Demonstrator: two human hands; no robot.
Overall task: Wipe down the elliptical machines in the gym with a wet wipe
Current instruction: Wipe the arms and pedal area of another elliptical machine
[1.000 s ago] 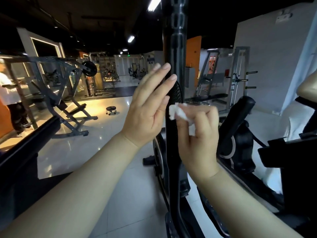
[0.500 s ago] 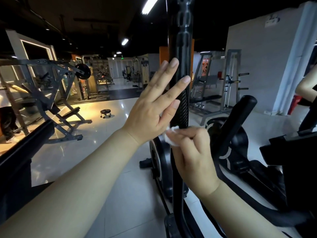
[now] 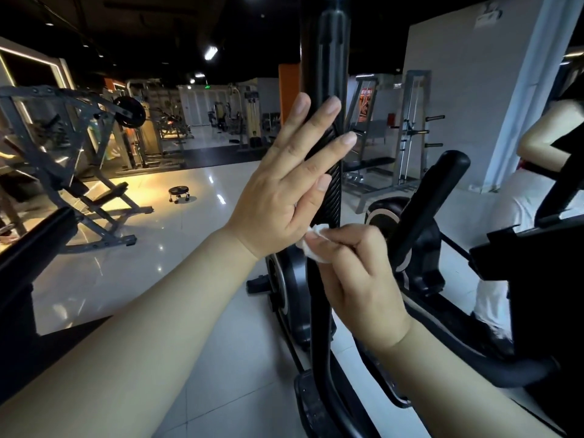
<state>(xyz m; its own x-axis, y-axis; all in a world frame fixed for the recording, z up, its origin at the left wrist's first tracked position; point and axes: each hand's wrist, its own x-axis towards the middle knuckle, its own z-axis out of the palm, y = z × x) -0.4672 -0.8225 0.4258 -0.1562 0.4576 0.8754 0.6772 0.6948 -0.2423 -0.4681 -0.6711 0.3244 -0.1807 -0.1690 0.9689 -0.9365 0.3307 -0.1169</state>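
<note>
While bracing the handlebar with flat left hand, pinched wet wipe against it with right hand; judged mid-wipe, much probably remaining.

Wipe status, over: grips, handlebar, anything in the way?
Left grip open, fingers flat on handlebar. Right grip pinching wipe against handlebar, just below left. Second elliptical to the right, apart.

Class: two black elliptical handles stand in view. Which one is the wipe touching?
The upright handle in the middle: the right hand pinches the wipe against it. The slanted handle further right is untouched.
</note>
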